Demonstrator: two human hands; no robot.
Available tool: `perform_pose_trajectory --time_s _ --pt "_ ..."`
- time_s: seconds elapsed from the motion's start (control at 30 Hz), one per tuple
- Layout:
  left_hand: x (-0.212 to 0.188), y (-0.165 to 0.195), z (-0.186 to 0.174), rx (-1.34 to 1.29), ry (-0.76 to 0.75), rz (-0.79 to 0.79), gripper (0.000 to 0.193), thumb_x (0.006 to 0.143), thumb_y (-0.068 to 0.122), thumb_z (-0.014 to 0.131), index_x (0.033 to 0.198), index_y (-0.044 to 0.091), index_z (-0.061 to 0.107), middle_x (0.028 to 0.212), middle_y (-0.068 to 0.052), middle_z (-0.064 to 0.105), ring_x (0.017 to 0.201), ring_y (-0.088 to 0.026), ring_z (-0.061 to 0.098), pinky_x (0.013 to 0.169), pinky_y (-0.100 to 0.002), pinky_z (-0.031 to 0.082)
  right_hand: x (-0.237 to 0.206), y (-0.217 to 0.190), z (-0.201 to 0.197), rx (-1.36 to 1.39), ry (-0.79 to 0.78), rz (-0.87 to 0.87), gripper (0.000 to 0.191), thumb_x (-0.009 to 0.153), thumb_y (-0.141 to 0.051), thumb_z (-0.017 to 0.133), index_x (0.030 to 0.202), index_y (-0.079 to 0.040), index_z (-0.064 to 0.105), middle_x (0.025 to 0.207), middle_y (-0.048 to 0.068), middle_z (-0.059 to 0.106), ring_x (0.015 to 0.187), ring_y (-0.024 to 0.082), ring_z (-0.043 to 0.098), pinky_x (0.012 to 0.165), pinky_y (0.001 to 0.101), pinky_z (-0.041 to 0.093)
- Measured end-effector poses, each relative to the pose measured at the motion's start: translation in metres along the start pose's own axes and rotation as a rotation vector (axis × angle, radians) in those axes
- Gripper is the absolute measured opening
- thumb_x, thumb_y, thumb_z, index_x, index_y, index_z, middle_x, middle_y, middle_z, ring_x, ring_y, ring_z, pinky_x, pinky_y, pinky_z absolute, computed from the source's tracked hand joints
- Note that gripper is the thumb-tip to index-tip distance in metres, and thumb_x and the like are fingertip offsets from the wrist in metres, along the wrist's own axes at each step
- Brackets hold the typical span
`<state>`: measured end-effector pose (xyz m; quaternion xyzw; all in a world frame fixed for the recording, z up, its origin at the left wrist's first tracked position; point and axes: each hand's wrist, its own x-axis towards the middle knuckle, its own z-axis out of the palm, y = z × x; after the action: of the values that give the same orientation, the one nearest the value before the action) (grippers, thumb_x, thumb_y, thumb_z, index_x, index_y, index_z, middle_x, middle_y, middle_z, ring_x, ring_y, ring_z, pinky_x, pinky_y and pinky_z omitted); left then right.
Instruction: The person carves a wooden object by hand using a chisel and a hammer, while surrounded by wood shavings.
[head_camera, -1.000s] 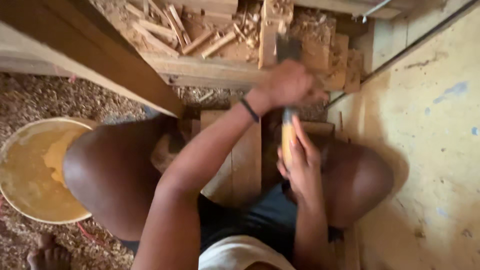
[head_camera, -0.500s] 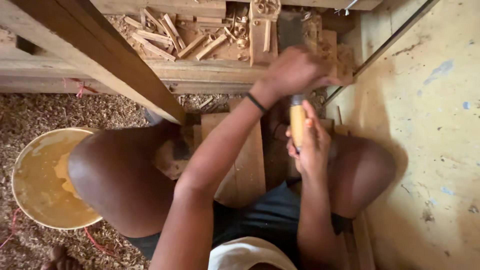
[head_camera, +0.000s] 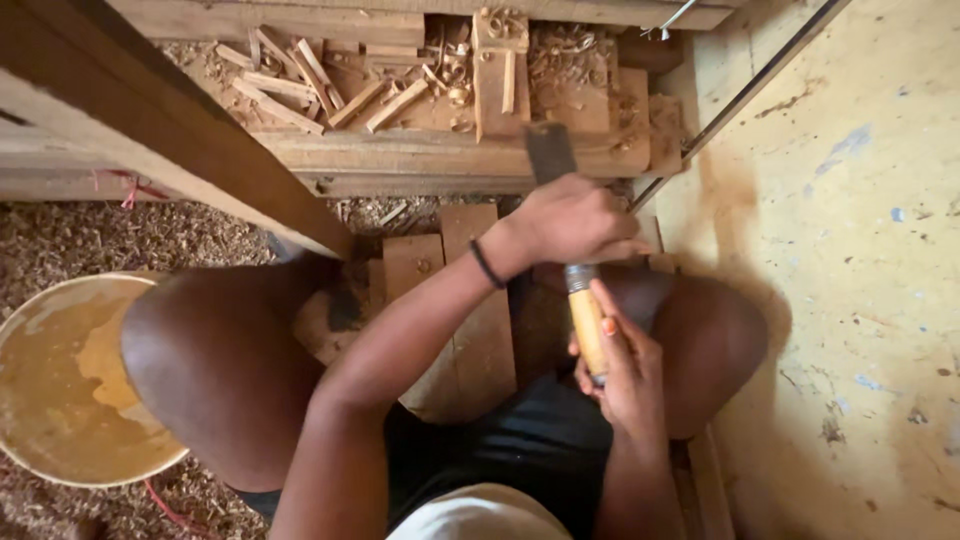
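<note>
From where I watched, the left hand (head_camera: 570, 220) was wrapped tight around the metal part of one chisel (head_camera: 565, 230), close to the wide blade, and the right hand (head_camera: 620, 375) was curled shut around its yellow wooden handle (head_camera: 587, 330). The blade tip pointed away from the body and sat on a long wooden beam (head_camera: 400, 155) just past the knees. I thought a few things could go wrong here. The left hand sat very near the sharp end, so if the blade slipped off the hard wood, the fingers could slide onto it and get cut. The bare knees were on both sides of the tool, and a push that skidded sideways could hit a leg. The blade could also dig in too deep and split the beam. Loose chips could make the tip skate (they were all over the place). I counted one chisel, two hands, and one black band (head_camera: 487, 265) on the left wrist. I saw one round yellow bucket (head_camera: 60, 385) by the left knee, one big slanted plank (head_camera: 170, 130), about three flat boards (head_camera: 480, 330) under the legs, and around ten small wood offcuts (head_camera: 300, 85) in the tray behind the beam. The sawdust (head_camera: 110, 235) was too much to count.
</note>
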<state>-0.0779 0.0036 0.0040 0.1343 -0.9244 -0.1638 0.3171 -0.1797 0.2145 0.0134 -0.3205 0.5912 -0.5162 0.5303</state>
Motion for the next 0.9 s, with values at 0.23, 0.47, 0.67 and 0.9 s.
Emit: perform_pose_trajectory --time_s 0.23,0.47,0.67,0.9 --pt "-0.006 0.000 -0.007 -0.094 0.169 0.052 0.042 0.098 0.044 0.064 0.072 0.010 0.066 0.069 -0.009 0.068 0.063 -0.033 0.068 0.056 -0.044 0.054 -0.001 -0.004 0.012 0.014 -0.004 -0.018 0.065 0.101 -0.044 0.054 0.153 -0.005 0.049 0.079 0.014 0.062 0.040 0.011 0.047 0.035 0.0222 0.037" --pt "-0.007 0.003 -0.012 -0.056 0.220 0.014 0.042 0.099 0.042 0.064 0.071 0.011 0.067 0.068 -0.008 0.069 0.059 -0.031 0.067 0.053 -0.044 0.053 0.004 -0.004 0.009 -0.029 -0.005 -0.021 0.064 0.102 -0.043 0.053 0.153 -0.004 0.049 0.079 0.013 0.062 0.042 0.011 0.048 0.036 0.0223 0.037" --pt "-0.012 0.001 -0.020 -0.041 0.224 -0.022 0.046 0.100 0.043 0.063 0.068 0.011 0.066 0.065 -0.009 0.067 0.056 -0.032 0.066 0.051 -0.044 0.053 0.007 -0.004 0.015 -0.034 -0.028 -0.014 0.063 0.103 -0.042 0.052 0.153 -0.005 0.049 0.079 0.013 0.062 0.042 0.010 0.048 0.036 0.0220 0.037" --pt "-0.014 -0.005 -0.018 -0.069 0.205 -0.038 0.049 0.100 0.045 0.063 0.066 0.010 0.065 0.063 -0.010 0.066 0.054 -0.032 0.066 0.051 -0.044 0.053 0.010 -0.002 0.015 -0.037 -0.041 0.002 0.064 0.103 -0.043 0.052 0.154 -0.004 0.047 0.079 0.013 0.062 0.043 0.011 0.048 0.036 0.0218 0.037"
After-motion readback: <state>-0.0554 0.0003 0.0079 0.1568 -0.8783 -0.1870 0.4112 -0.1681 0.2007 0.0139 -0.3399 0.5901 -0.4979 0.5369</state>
